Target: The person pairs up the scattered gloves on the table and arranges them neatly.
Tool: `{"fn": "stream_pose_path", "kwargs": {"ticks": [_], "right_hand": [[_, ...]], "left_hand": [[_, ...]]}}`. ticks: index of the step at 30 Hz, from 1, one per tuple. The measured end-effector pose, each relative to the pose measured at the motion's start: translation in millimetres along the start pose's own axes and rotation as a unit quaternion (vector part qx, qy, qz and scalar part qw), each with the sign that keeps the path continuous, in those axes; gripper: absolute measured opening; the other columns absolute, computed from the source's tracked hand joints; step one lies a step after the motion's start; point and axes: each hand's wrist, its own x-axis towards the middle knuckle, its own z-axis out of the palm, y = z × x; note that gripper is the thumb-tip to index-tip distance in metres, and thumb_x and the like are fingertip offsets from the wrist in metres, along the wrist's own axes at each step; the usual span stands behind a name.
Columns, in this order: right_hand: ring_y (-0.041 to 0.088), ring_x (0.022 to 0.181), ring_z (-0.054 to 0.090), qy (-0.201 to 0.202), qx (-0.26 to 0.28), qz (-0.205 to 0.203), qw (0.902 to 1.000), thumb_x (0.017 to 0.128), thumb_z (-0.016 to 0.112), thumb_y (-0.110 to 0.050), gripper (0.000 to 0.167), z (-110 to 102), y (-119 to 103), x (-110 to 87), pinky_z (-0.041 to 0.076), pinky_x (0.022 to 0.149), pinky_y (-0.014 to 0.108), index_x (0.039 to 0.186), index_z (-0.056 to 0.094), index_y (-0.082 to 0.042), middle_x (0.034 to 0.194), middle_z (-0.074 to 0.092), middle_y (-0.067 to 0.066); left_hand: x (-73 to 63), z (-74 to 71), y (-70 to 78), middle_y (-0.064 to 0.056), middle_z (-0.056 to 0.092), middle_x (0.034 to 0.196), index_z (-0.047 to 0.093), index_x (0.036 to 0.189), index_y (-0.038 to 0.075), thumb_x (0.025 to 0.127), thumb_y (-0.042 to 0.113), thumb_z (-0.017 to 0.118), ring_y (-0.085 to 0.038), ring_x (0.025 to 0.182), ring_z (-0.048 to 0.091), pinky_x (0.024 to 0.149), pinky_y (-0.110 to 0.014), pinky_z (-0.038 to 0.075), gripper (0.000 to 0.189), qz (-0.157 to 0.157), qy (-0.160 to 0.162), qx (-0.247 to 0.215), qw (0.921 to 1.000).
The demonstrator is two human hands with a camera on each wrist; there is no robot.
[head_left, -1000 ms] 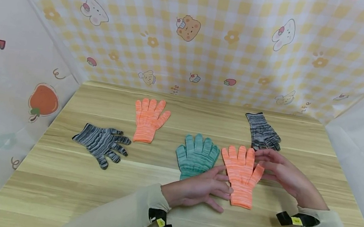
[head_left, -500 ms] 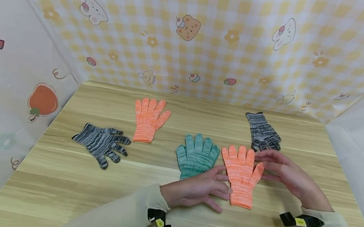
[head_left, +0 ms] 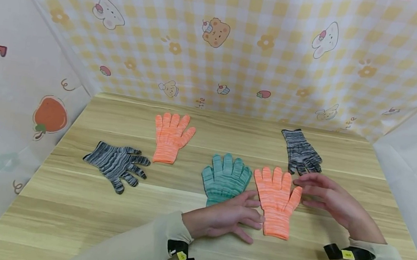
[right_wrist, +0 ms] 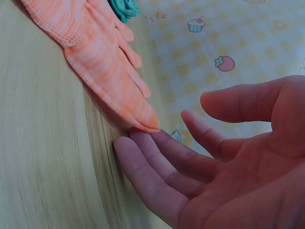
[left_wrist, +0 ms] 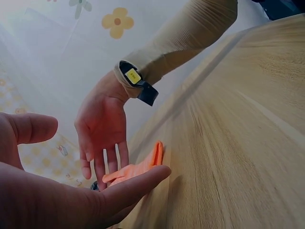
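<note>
Orange knit glove (head_left: pixel 275 202) lies lengthwise between hands, cuff (head_left: pixel 276 230) foremost | left hand (head_left: pixel 228 217) beside cuff, right hand (head_left: pixel 338 204) beside glove thumb (head_left: pixel 294 200), neither clearly nearer | fingers relaxed, grasping nothing

Head view looks down; close wrist views face across, sharing one orange glove (head_left: pixel 276 199).

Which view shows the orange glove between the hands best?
The head view: the orange glove lies flat there, with all five fingers and the cuff in sight. The left wrist view shows it edge-on, partly hidden behind the left hand. The right wrist view is closer, but part runs out of frame.
</note>
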Motion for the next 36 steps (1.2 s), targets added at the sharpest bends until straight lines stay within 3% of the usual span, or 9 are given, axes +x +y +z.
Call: {"fn": "stream_pose_path", "kwargs": {"ticks": [12, 22, 26, 32, 36], "right_hand": [[0.008, 0.117, 0.068, 0.012, 0.015, 0.014, 0.9997, 0.115, 0.055, -0.011, 0.039, -8.3, 6.7, 0.2, 0.062, 0.096, 0.040, 0.150, 0.047, 0.006, 0.158, 0.051, 0.029], [0.010, 0.118, 0.068, 0.011, 0.036, 0.010, 0.9992, 0.117, 0.051, -0.009, 0.033, -17.1, 12.2, -2.4, 0.062, 0.095, 0.038, 0.147, 0.049, 0.003, 0.137, 0.066, -0.009], [0.010, 0.117, 0.069, 0.014, 0.031, 0.007, 0.9994, 0.117, 0.050, -0.010, 0.034, -18.0, 12.5, -1.7, 0.062, 0.095, 0.037, 0.147, 0.048, 0.005, 0.138, 0.066, -0.008], [0.008, 0.115, 0.070, 0.025, 0.015, 0.001, 0.9996, 0.118, 0.048, -0.012, 0.042, -16.0, 8.0, 1.2, 0.062, 0.096, 0.036, 0.152, 0.040, 0.011, 0.146, 0.061, 0.010], [0.008, 0.115, 0.070, 0.031, 0.017, -0.008, 0.9993, 0.117, 0.048, -0.010, 0.038, -14.8, 3.8, 4.8, 0.062, 0.096, 0.034, 0.150, 0.042, 0.009, 0.142, 0.062, 0.006]], "left_hand": [[-0.9, -2.5, -3.9, -0.017, 0.029, 0.174, 0.014, 0.176, 0.011, 0.104, 0.008, 0.066, -0.046, 0.139, 0.058, 0.098, -0.068, 0.058, 0.089, 0.000, 0.004, 0.005, 1.0000], [-2.9, -2.8, -4.6, -0.017, 0.036, 0.169, 0.018, 0.175, 0.010, 0.105, 0.007, 0.063, -0.046, 0.140, 0.056, 0.099, -0.069, 0.056, 0.084, 0.005, 0.001, 0.005, 1.0000], [-6.4, -2.7, -2.3, -0.016, 0.040, 0.168, 0.022, 0.174, 0.008, 0.105, 0.005, 0.062, -0.043, 0.142, 0.054, 0.101, -0.069, 0.056, 0.080, 0.013, 0.001, 0.002, 0.9999], [-13.2, -5.0, 5.6, -0.016, 0.049, 0.163, 0.027, 0.172, 0.006, 0.107, 0.005, 0.061, -0.040, 0.137, 0.060, 0.101, -0.062, 0.058, 0.073, 0.036, 0.000, -0.005, 0.9993], [-17.4, -9.5, 12.3, -0.018, 0.048, 0.163, 0.026, 0.172, 0.007, 0.110, 0.006, 0.056, -0.041, 0.138, 0.061, 0.102, -0.061, 0.058, 0.069, 0.058, -0.005, -0.020, 0.9981]]}}
